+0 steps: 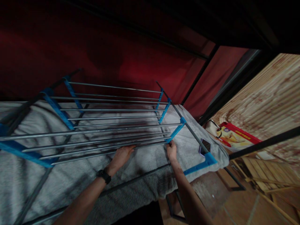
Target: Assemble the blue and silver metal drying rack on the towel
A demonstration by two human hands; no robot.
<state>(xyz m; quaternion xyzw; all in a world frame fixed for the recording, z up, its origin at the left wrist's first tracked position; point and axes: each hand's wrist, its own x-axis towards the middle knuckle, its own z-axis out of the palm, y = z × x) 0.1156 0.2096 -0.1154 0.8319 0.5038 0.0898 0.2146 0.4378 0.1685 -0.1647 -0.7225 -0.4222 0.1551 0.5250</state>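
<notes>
A metal drying rack (pixel 112 123) with blue plastic joints lies on a grey blanket (pixel 145 162) spread over a bed. My left hand (pixel 122 156), with a black watch on its wrist, rests on the blanket and touches the nearest silver rods. My right hand (pixel 172 150) grips the rack at the near right corner, where the rods meet a blue joint. A dark phone (pixel 205 146) lies on the blanket to the right of my right hand, beside another blue joint (pixel 206 161).
A dark red curtain (pixel 140 59) hangs behind the bed. To the right are a wooden panel (pixel 264 103), a red and yellow printed bag (pixel 231 134) and a wooden frame (pixel 262 175) on the tiled floor. Black bed-frame bars (pixel 264 143) cross the right side.
</notes>
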